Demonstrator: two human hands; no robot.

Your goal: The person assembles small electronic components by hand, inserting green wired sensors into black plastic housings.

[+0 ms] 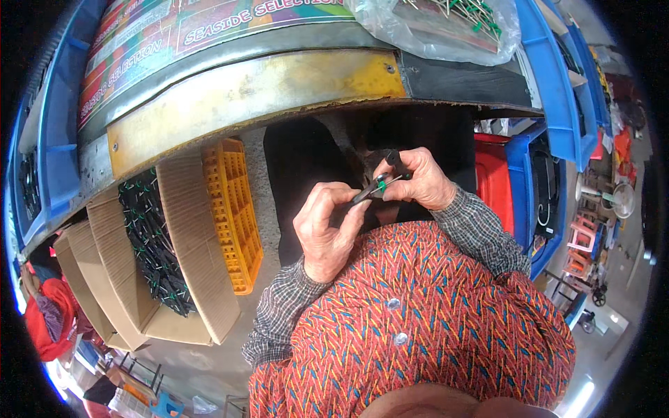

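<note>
In front of my body, a small black plastic part is held between both hands. A thin pale pin with a green piece lies against it. My left hand pinches the lower-left end between thumb and fingers. On the other side, my right hand is closed around the upper-right end, where a round black section sticks up beside the fingers. How the pieces join is too small to make out. Above, on the bench, a clear plastic bag holds many green-tipped pins.
The worn bench edge curves across beyond my hands. To the left, an open cardboard box holds black parts with green bits, next to a yellow plastic crate. Blue bins stand at right, near a red container.
</note>
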